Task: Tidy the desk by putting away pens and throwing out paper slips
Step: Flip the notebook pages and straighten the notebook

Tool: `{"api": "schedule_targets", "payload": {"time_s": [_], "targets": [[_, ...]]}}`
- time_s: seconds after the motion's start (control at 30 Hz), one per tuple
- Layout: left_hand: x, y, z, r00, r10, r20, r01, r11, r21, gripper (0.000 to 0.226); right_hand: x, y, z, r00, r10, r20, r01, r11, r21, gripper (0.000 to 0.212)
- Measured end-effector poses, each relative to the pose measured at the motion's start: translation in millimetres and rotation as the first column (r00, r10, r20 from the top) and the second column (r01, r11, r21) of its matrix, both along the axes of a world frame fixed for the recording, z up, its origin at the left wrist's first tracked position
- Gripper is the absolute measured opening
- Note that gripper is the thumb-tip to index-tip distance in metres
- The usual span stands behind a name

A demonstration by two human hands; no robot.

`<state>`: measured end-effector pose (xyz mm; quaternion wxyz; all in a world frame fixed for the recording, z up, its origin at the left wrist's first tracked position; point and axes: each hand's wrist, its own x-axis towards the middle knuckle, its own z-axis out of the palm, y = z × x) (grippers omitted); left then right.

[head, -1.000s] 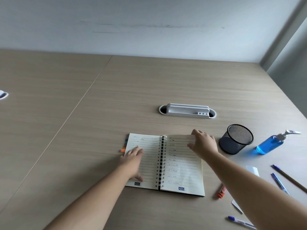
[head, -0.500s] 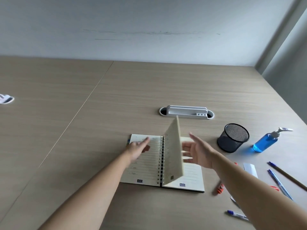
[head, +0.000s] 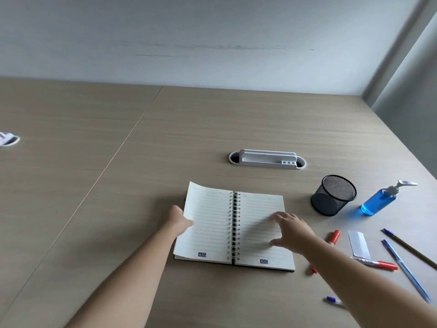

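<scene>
Pale wood-grain desk (head: 212, 119) bearing an open spiral notebook (head: 234, 227), its lined pages blank on both sides. The left hand (head: 178, 220) rests at the outer edge of the left page, its fingers hidden under the paper, so whether it pinches the page cannot be told. The right hand (head: 292, 230) hovers spread and empty above the right page, fingers loosely splayed, holding nothing. No paper slip shows between these pages. To the right lie the task's things: a black mesh pen cup (head: 334, 195), upright and apparently empty; a white paper slip (head: 359, 243) flat on the desk; a red marker (head: 376, 263) just below the slip; an orange-capped marker (head: 334, 236) beside the right wrist; two blue pens (head: 402, 266) and a pencil-like stick at the far right; and another blue-capped pen (head: 332, 300) partly hidden by the forearm. The step in hand appears to be searching the notebook. No pen is yet stowed. The next move probably calls for closing the notebook or reaching right for a pen.
</scene>
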<state>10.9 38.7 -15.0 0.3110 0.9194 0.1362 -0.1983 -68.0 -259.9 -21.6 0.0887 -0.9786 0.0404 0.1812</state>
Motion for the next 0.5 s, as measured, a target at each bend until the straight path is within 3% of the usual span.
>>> {"api": "schedule_targets", "payload": {"time_s": [0.07, 0.17, 0.23, 0.3, 0.4, 0.5], "targets": [[0.9, 2.5, -10.1, 0.999, -0.036, 0.001, 0.036, 0.995, 0.089, 0.052, -2.0, -1.3, -2.9, 1.000, -0.015, 0.028, 0.015, 1.000, 0.000, 0.078], [-0.2, -5.5, -3.2, 0.992, -0.125, 0.031, 0.109, 0.943, 0.314, 0.019, 0.1, -0.3, -4.1, 0.999, -0.027, 0.030, 0.027, 1.000, -0.009, 0.079], [2.8, -14.1, -0.5, 0.964, -0.250, 0.092, 0.188, 0.882, 0.431, 0.051, 2.8, 0.7, -3.1, 0.999, -0.034, 0.028, 0.034, 0.999, -0.018, 0.080], [7.2, -28.4, 0.3, 0.882, -0.451, 0.138, 0.354, 0.826, 0.438, 0.084, 5.1, 1.4, -2.7, 0.999, -0.032, 0.027, 0.033, 0.999, -0.028, 0.080], [12.4, -57.7, 3.0, 0.679, -0.734, 0.009, 0.673, 0.627, 0.393, 0.116, 5.8, 1.6, -3.0, 0.999, -0.029, 0.030, 0.030, 0.999, -0.038, 0.078], [19.3, -81.7, -3.9, 0.538, -0.825, -0.171, 0.806, 0.445, 0.390, 0.137, 5.3, 0.5, -3.8, 0.999, -0.030, 0.036, 0.031, 0.999, -0.038, 0.077]]}}
